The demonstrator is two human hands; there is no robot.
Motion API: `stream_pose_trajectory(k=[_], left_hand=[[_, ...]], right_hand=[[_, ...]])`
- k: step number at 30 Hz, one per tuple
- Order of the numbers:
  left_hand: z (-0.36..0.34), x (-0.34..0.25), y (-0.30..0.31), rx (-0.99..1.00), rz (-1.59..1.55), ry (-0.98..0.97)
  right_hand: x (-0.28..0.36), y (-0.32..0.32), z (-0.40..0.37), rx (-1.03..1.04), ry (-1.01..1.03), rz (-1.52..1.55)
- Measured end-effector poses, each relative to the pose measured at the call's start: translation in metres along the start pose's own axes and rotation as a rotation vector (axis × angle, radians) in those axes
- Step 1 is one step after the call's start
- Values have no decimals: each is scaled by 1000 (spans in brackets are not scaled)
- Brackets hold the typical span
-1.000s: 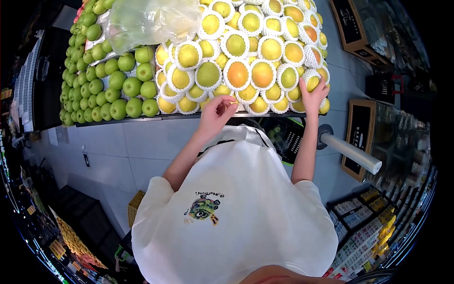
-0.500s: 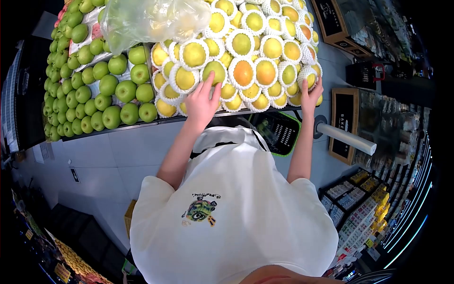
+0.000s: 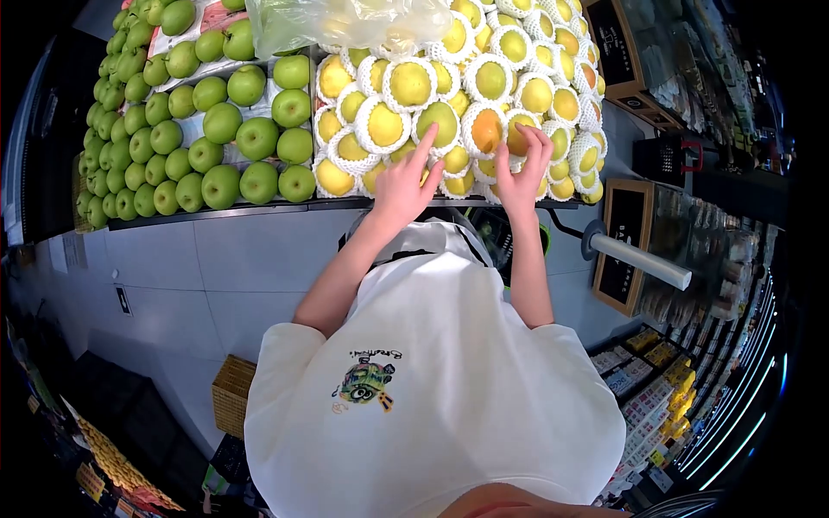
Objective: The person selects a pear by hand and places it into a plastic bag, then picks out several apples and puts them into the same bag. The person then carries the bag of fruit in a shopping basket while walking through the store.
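Note:
Yellow and orange fruits in white foam nets (image 3: 384, 126) are piled across the upper middle. My left hand (image 3: 407, 183) has its fingers apart, the index finger resting on a greenish-yellow fruit (image 3: 442, 119) near the front of the pile. To its right, my right hand (image 3: 523, 177) is spread over the pile, fingertips at a yellow netted fruit (image 3: 519, 136) beside an orange one (image 3: 485, 131). Neither hand has a fruit lifted. A clear plastic bag (image 3: 345, 24) lies over the back of the pile.
Green apples (image 3: 223, 123) fill the display left of the netted fruits. Below the display's front edge is a dark basket with a green rim (image 3: 544, 240). A roll on a stand (image 3: 641, 262) juts out at the right. A woven basket (image 3: 233, 395) stands on the floor.
My right hand has moved left from the pile's right edge, closer to my left hand. My left hand is still at the same greenish-yellow fruit. The view has shifted, moving the display right.

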State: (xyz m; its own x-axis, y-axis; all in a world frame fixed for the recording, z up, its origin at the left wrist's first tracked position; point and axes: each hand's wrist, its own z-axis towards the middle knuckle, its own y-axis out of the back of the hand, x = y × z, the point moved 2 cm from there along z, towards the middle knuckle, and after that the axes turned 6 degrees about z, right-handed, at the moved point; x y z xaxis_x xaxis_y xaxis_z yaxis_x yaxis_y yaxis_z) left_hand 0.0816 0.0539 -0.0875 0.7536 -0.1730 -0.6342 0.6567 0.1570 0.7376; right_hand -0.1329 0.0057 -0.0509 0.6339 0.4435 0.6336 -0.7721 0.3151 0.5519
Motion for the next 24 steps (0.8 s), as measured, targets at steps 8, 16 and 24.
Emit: stream_pose_trajectory(k=[8, 16, 24], left_hand=[[-28, 20, -7, -130, -300, 68], [-4, 45, 46, -509, 92, -78], [27, 57, 31, -301, 73, -103]], right_hand=[[1, -39, 7, 134, 55, -194], [-8, -41, 1, 74, 74, -112], [-25, -3, -12, -241, -227, 382]])
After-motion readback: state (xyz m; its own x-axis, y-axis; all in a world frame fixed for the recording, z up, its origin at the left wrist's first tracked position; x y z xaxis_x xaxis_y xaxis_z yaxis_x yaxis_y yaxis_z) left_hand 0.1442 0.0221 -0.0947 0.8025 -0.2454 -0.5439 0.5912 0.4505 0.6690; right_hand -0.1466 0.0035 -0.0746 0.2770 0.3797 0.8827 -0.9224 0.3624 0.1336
